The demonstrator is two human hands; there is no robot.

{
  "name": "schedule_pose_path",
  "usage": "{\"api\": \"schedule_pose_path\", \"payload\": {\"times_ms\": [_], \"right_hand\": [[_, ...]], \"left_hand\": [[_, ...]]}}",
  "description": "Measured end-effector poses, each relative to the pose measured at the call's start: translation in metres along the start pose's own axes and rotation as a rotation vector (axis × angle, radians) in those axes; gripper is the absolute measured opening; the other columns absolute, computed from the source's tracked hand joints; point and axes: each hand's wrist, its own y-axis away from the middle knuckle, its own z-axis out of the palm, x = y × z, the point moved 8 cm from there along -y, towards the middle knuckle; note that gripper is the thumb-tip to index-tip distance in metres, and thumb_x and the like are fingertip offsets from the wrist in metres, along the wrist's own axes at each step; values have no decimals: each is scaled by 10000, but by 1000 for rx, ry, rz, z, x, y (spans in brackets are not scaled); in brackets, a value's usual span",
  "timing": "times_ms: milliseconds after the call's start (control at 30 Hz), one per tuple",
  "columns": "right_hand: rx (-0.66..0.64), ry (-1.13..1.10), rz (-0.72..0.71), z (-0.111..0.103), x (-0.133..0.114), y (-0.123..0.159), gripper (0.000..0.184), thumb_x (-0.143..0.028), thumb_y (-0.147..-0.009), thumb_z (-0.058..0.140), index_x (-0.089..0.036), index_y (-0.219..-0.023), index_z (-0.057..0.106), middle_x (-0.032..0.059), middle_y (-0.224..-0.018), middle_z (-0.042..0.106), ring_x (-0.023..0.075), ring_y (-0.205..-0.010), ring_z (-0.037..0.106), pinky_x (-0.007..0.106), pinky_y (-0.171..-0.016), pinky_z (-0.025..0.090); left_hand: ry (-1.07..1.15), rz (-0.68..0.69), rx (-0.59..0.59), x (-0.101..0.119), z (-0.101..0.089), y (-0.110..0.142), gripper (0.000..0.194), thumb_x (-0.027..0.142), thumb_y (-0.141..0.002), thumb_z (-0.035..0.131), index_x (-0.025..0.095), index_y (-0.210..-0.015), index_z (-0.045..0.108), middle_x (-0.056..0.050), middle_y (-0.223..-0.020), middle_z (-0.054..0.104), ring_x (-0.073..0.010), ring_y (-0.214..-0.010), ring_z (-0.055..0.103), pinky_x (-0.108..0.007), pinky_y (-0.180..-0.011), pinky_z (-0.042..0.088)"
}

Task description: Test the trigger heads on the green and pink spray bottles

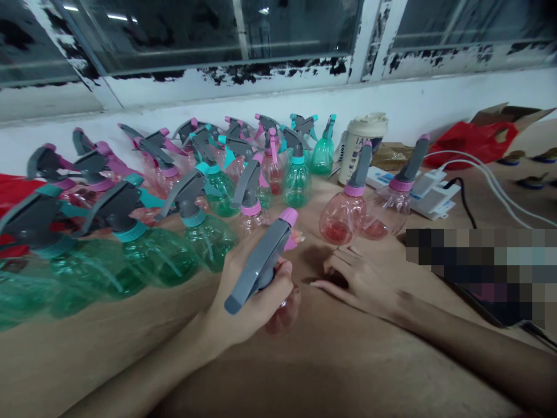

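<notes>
My left hand (255,284) is wrapped around the neck of a pink spray bottle (285,307), just below its grey sprayer head (263,261) with a pink nozzle. The bottle's clear pink body shows beneath my fingers. My right hand (357,278) rests on the table to the right, fingers loosely bent and thumb apart, with nothing visible in it. Beyond it stand two pink spray bottles, one (339,217) with reddish liquid at the bottom and another (387,212) beside it. Green spray bottles (161,255) stand close to my left hand.
Several more pink and green spray bottles crowd the table's left and back. A paper coffee cup (361,148), a white power strip (433,197) with cables and a red plastic bag (472,142) stand at the back right. A blurred-out device lies at the right. Windows rise behind.
</notes>
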Motion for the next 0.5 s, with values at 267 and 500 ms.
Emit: {"api": "schedule_pose_path", "payload": {"times_ms": [267, 500], "right_hand": [[176, -10, -39, -5, 1, 6, 158, -235, -907, 453, -208, -759, 499, 30, -733, 570, 160, -683, 508, 305, -635, 426], [80, -105, -40, 2, 0, 8, 112, -252, -916, 459, -203, -835, 520, 37, -783, 591, 167, -735, 546, 306, -644, 449]], "left_hand": [[7, -9, 18, -1, -2, 0, 128, 224, -748, 473, 251, -809, 583, 5, -661, 585, -168, -608, 580, -327, -688, 530], [-15, 1, 20, -2, -1, 0, 95, 233, -750, 470, 252, -799, 548, 5, -704, 577, -165, -629, 586, -303, -663, 527]]}}
